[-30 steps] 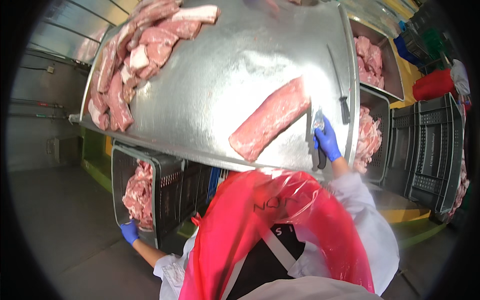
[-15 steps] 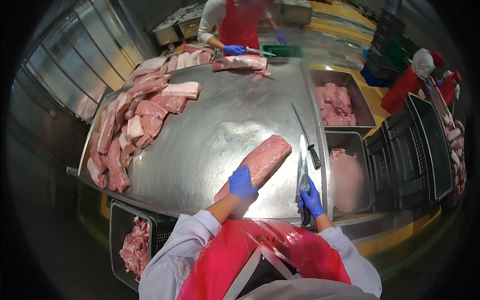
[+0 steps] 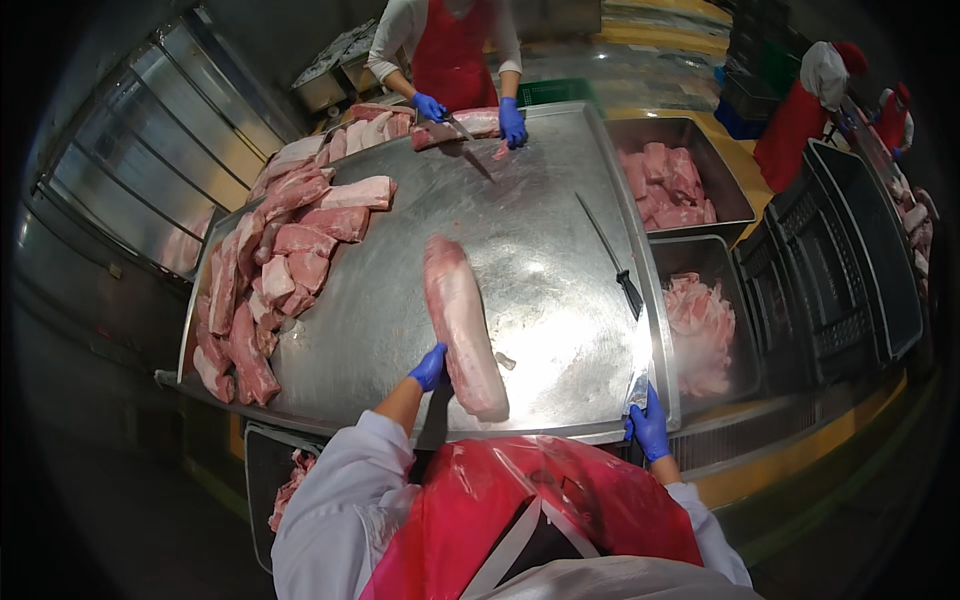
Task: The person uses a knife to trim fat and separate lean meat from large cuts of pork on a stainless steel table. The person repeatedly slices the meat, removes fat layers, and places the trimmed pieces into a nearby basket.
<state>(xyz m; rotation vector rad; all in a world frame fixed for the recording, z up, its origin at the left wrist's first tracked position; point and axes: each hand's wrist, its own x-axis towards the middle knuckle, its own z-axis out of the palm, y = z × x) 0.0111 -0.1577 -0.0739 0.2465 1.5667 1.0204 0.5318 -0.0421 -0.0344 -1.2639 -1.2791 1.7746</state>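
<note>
A pale-topped pork loin [image 3: 462, 320] lies lengthwise on the steel table [image 3: 550, 400] before me. My left hand [image 3: 428, 367], in a blue glove, touches its left side, fingers fairly extended. At the table's right front edge my right hand [image 3: 646, 420] is closed on a knife [image 3: 635, 380], blade pointing away from me. A sharpening steel [image 3: 610, 250] with a black handle rests along the right side, beyond the knife. A large pile of cut pork [image 3: 290, 270] covers the table's left part.
A co-worker [image 3: 450, 50] cuts meat across the table. Right are a steel tub of pork [image 3: 670, 190], a crate of trimmings [image 3: 700, 330] and dark crates [image 3: 845, 260]. Below left is another trimmings crate [image 3: 260, 500]. Two more people [image 3: 790, 130] stand at the back right.
My left hand came up from the left crate onto the loin. The loin is now turned pale side up and lengthwise, left of where it was. The co-worker's hands have shifted over their meat.
</note>
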